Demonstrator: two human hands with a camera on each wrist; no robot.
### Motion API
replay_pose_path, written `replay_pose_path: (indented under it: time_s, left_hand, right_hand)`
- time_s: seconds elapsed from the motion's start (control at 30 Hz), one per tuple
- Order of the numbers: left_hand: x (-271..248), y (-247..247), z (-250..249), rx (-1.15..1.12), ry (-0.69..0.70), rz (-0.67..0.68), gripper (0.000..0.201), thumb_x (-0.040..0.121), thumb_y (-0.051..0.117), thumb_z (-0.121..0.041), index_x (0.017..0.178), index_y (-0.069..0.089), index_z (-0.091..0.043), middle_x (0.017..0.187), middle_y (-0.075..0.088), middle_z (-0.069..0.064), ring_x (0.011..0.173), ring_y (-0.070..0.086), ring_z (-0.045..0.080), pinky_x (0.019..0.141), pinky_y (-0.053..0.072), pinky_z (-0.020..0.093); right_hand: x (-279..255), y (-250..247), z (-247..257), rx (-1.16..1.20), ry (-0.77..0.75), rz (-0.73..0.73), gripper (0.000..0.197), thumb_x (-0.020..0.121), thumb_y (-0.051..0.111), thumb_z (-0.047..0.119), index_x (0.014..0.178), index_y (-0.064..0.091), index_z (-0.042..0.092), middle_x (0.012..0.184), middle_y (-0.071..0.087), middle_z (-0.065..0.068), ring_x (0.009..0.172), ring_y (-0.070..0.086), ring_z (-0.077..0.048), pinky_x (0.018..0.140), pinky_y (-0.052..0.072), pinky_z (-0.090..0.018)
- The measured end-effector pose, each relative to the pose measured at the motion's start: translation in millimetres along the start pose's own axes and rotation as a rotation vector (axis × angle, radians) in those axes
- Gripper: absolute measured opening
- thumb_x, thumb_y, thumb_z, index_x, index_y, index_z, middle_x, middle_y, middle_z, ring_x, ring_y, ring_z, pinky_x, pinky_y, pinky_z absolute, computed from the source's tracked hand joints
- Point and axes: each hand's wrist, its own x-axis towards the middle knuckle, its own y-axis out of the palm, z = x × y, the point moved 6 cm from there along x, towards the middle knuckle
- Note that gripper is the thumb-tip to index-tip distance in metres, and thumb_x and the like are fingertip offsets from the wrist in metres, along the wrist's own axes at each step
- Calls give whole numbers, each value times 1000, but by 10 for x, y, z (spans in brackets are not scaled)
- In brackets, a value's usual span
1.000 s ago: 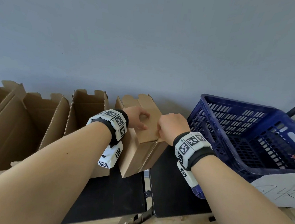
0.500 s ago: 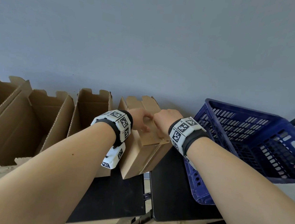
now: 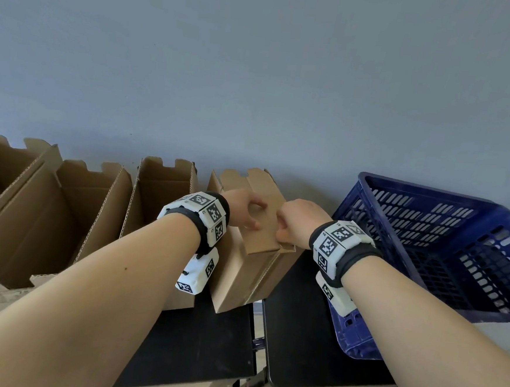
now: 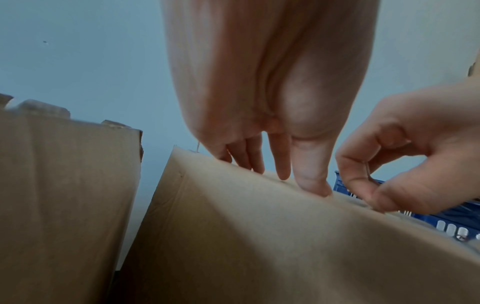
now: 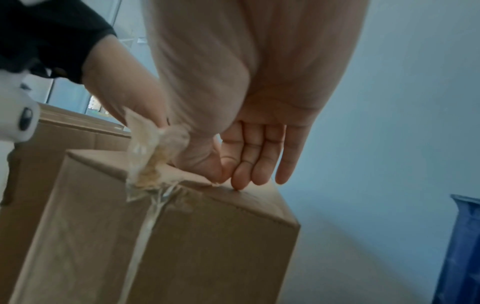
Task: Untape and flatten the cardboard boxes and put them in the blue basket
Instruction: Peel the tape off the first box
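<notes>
A closed brown cardboard box (image 3: 241, 271) stands tilted on the black table, just left of the blue basket (image 3: 355, 335). My left hand (image 3: 246, 211) rests on the box top, and in the left wrist view its fingers (image 4: 283, 164) point straight down onto the cardboard (image 4: 259, 236). My right hand (image 3: 294, 224) sits at the box's right top edge, thumb and forefinger pinched together (image 4: 371, 191). In the right wrist view a crumpled end of clear tape (image 5: 153, 148) stands up from that edge beside my right thumb (image 5: 205, 164). The tape strip runs on down the box side (image 5: 207, 236).
Three open-topped cardboard boxes (image 3: 161, 201) (image 3: 87, 210) (image 3: 4, 189) stand in a row to the left, against the grey wall. Two black tabletops (image 3: 199, 341) (image 3: 303, 334) meet with a narrow gap under the taped box. The basket's inside shows no boxes.
My right hand has moved left along the box top until it almost touches my left hand. The box and my left hand have hardly shifted.
</notes>
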Motion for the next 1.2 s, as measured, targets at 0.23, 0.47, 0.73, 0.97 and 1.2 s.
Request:
replay_pose_path:
  time_s: [0.23, 0.47, 0.73, 0.97, 1.2]
  left_hand:
    - [0, -1, 4, 2, 0, -5, 61, 84, 69, -27, 140, 44, -24, 146, 40, 1, 133, 40, 19, 109, 30, 27]
    - [-8, -25, 8, 4, 2, -2, 61, 85, 68, -27, 140, 44, -23, 147, 40, 3, 133, 40, 20, 110, 30, 29]
    - [-8, -9, -15, -9, 7, -7, 60, 84, 70, -26, 138, 46, -23, 143, 45, 1, 128, 45, 19, 107, 33, 28]
    - [6, -3, -14, -3, -2, 3, 61, 84, 69, -26, 140, 44, -22, 145, 42, 2, 131, 42, 20, 109, 31, 30]
    - [38, 13, -4, 13, -3, 8, 62, 84, 69, -28, 140, 43, -24, 146, 41, 2, 133, 41, 20, 110, 30, 30]
  right_hand:
    - [-99, 31, -97, 177, 14, -58, 6, 77, 61, 21, 78, 58, 16, 86, 62, -3, 80, 58, -23, 65, 44, -31]
    - [-172, 54, -369, 384, 50, -195, 19, 88, 62, 19, 101, 74, 24, 100, 66, 3, 102, 60, -17, 82, 39, -20]
    - [-42, 152, -222, 198, 57, -206, 17, 86, 59, 24, 88, 72, 33, 101, 60, 0, 98, 55, -23, 75, 36, -29]
    - [-44, 127, -167, 143, 49, -223, 9, 87, 56, 21, 84, 65, 25, 99, 60, -3, 99, 54, -26, 78, 44, -35]
    - [-71, 163, -82, 88, 3, -124, 15, 88, 43, 5, 92, 53, 15, 106, 56, -6, 106, 44, -25, 84, 42, -36]
